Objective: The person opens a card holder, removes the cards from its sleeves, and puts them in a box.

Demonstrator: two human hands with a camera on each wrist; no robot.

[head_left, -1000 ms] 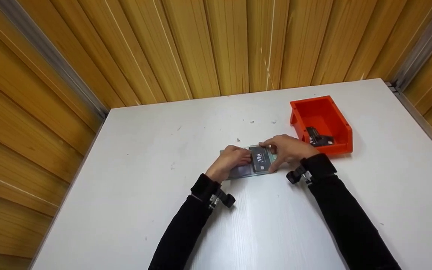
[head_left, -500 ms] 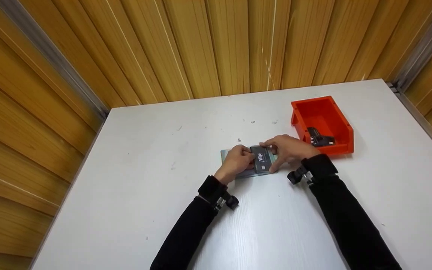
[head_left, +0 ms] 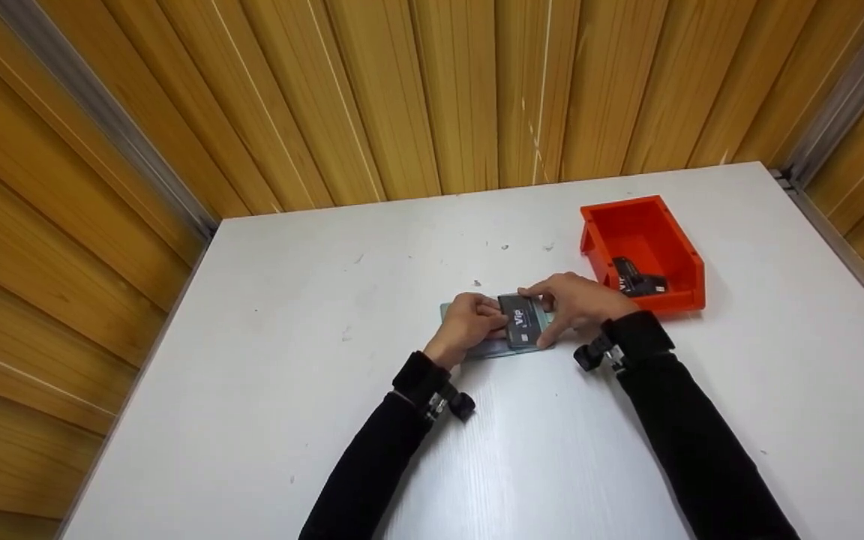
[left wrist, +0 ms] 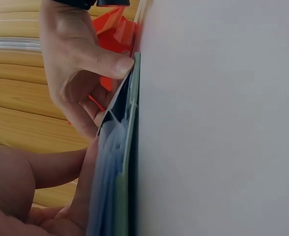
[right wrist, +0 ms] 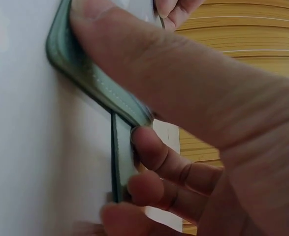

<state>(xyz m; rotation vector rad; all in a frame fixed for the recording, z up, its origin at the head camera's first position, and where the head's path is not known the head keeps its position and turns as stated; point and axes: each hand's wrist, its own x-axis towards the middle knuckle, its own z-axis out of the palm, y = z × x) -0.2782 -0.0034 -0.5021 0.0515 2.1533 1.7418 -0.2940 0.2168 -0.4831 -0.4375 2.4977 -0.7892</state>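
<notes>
A pale green card holder [head_left: 493, 351] lies spread on the white table, with clear plastic sleeves [left wrist: 106, 167] fanned up in the left wrist view. On its right half is a black card [head_left: 520, 321] marked "Vip". My left hand [head_left: 463, 324] pinches at the card's left edge with bent fingers; its exact fingertip contact is partly hidden. My right hand [head_left: 583, 298] grips the holder's right end, thumb at the near corner and fingers at the far side. In the right wrist view, the thumb presses the stitched cover [right wrist: 105, 88] while fingers touch a short green strap [right wrist: 123, 152].
Just beyond my right hand stands a red plastic bin [head_left: 668, 303]. Several black cards [head_left: 634, 280] lie in its near end. Wood-patterned walls [head_left: 372, 97] border the table [head_left: 289, 315] at the back and both sides.
My left hand has shifted slightly right and its fingers have drawn in at the card's left edge, baring the holder's upper left corner. My right hand stays in place.
</notes>
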